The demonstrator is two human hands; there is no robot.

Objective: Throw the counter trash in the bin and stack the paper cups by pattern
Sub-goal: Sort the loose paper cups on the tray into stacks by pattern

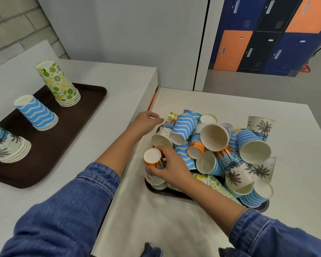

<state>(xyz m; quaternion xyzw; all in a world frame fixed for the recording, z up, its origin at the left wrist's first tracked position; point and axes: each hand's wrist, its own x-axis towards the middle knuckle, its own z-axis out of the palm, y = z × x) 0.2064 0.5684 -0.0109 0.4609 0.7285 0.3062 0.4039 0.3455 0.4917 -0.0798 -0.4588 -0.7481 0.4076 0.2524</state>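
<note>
nearest, the right hand (171, 165) curls its fingers and thumb round an upside-down orange cup (152, 158). the cup sits on top of a short stack (156, 179) at the near left corner of a dark tray (174, 192). just behind and to the right, a pile of loose cups (217, 145) lies jumbled on that tray, too tangled to count. one palm cup (260, 125) stands at the pile's far right. the left hand (146, 121) is at the pile's far left edge with fingers loosely bent; whether it holds anything i cannot tell. further left, a brown tray (67, 138) carries three upside-down stacks: palm stack (6, 147), blue zigzag stack (37, 114), lime stack (60, 84). both trays rest on white bench (156, 219) tops. beyond are a grey wall (119, 34) and orange, blue and black lockers (267, 38).
</note>
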